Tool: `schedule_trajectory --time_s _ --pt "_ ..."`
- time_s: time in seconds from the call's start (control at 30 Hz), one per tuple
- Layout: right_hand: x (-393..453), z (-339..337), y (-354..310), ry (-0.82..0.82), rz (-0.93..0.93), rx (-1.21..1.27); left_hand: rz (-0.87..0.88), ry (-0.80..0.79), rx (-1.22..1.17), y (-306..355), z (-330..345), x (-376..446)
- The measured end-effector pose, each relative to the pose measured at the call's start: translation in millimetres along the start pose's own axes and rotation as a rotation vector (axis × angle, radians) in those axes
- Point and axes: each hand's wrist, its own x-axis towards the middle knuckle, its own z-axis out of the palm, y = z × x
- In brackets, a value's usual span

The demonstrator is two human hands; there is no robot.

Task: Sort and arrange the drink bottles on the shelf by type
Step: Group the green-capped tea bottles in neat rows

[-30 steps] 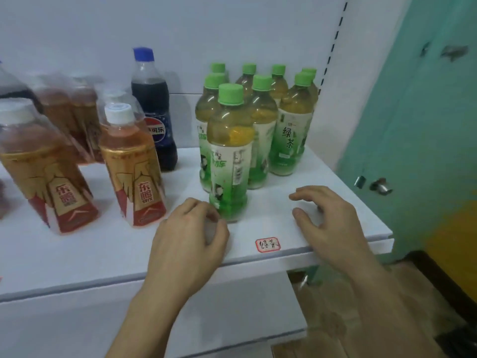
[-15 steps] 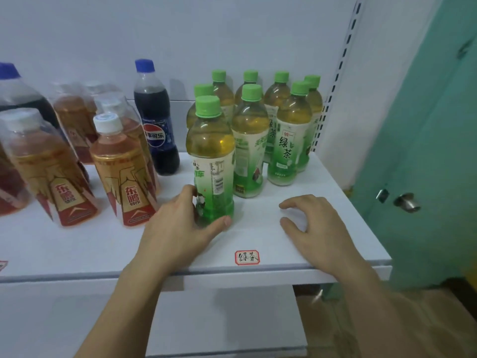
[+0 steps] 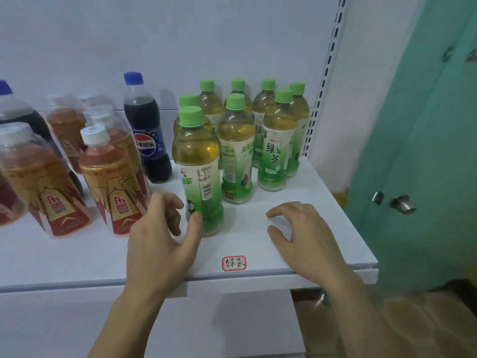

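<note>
left hand now off front green tea bottle, leftmost bottles cropped

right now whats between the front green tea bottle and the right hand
Only bare white shelf lies between the front green tea bottle and the right hand, as the head view shows.

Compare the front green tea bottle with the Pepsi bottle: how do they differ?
The green tea bottle has a green cap and pale yellow liquid; the Pepsi bottle has a blue cap and dark liquid. The tea stands near the shelf's front, with the left hand's thumb touching its base; the Pepsi stands further back, untouched. Both are upright, capped and clear plastic.
</note>
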Motion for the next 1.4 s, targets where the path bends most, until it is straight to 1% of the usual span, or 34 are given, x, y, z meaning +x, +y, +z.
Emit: schedule_trajectory --time_s 0.03,0.07,0.13,0.17,0.2,0.27,0.4,0.5,0.53,0.6,0.7,0.73,0.77,0.83,0.9,1.0,1.13,1.27,1.4 --pt "0 -1 2 -0.020 -0.012 0.019 0.061 -0.005 0.002 7 0 -1" --pt "-1 -3 5 -0.039 -0.026 0.049 0.125 -0.054 0.011 15 1 -2" --pt "-2 -9 13 -0.090 -0.056 0.119 0.230 -0.227 0.039 30 11 -2" --pt "-2 -14 19 -0.128 -0.069 0.152 0.243 -0.314 0.052 37 20 -1" --pt "-2 -21 25 -0.162 -0.079 0.181 0.232 -0.376 0.067 44 30 1" --pt "3 -37 44 -0.181 -0.086 0.213 0.201 -0.438 0.111 55 53 5" --pt "28 -53 96 -0.104 -0.084 0.221 0.157 -0.497 0.223 76 96 14" --pt "46 -40 116 -0.084 -0.088 0.151 0.081 -0.541 0.316 88 114 19" --pt "52 -35 120 -0.086 -0.084 0.147 0.048 -0.522 0.320 92 118 21" --pt "66 -31 126 -0.043 -0.074 0.218 -0.042 -0.419 0.261 99 124 23" --pt "101 -34 128 0.095 0.010 0.463 -0.185 -0.235 0.167 115 140 31" --pt "116 -35 128 0.103 0.032 0.527 -0.217 -0.202 0.138 119 150 37" --pt "131 -35 127 0.074 0.050 0.582 -0.244 -0.185 0.111 122 160 44" --pt "155 -31 124 -0.039 0.063 0.696 -0.307 -0.163 0.071 124 177 60" --pt "166 -24 120 -0.115 0.043 0.772 -0.345 -0.139 0.103 120 189 72" --pt "166 -18 118 -0.142 -0.023 0.742 -0.363 -0.105 0.247 110 198 77" --pt "163 -14 120 -0.124 -0.065 0.675 -0.392 -0.073 0.237 103 204 73" --pt "164 -11 121 -0.092 -0.097 0.606 -0.390 -0.024 0.224 100 204 72" --pt "165 -7 122 -0.076 -0.123 0.543 -0.371 -0.012 0.247 103 202 70"
